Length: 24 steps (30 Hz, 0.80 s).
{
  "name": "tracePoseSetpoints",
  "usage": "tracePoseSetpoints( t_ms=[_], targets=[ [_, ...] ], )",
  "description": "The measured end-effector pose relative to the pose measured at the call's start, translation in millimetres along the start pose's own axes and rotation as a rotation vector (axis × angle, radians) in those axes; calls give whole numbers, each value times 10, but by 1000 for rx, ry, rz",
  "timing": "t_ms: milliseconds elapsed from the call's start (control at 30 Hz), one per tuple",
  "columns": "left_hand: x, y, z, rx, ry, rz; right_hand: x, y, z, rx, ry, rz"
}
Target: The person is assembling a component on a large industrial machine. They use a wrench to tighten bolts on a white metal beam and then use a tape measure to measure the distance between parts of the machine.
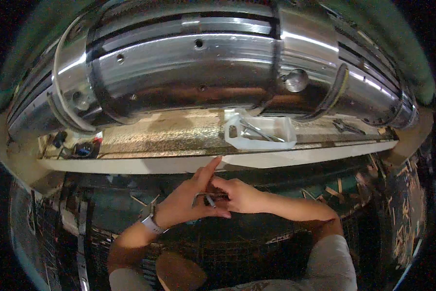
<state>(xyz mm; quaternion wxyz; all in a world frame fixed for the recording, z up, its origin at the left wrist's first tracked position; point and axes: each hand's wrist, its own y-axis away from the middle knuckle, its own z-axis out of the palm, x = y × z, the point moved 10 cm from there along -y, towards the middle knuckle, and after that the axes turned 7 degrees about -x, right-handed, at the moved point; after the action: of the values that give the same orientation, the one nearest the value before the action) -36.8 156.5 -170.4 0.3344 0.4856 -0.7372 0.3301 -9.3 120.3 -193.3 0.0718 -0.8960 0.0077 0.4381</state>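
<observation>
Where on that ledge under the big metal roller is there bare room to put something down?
The widest bare patch of the ledge lies between the dark clutter of small parts at its left end and the white cut-open jug holding metal tools. Right of the jug, a thin strip runs to another tool. Both hands meet below the ledge, around a small metal piece.

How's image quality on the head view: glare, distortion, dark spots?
Head view: strong fisheye bends the metal cylinder and the shelf edge; bright glare streaks run along the cylinder's top; corners are vignetted black; the area beneath the shelf is dim, so the small item between the left hand and right hand is hard to make out.
</observation>
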Motion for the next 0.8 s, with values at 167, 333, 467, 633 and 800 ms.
tracePoseSetpoints(
  t_ms=[167,333,467,633,800],
  targets=[
    [196,259,-393,-43,-317,-63,-372,519,-551,242,-57,-61],
    [571,1343,-1720,247,-522,-292,-732,1707,-1974,1012,-259,-142],
    [1119,1545,-2119,337,-574,-99,-912,1794,-2334,1118,-249,-165],
    [1308,1382,-2267,461,-716,-32,-740,1771,-2480,1169,-167,-138],
    [1397,1298,-2332,499,-818,-16,-724,1740,-2519,1218,25,-22]
  ],
)
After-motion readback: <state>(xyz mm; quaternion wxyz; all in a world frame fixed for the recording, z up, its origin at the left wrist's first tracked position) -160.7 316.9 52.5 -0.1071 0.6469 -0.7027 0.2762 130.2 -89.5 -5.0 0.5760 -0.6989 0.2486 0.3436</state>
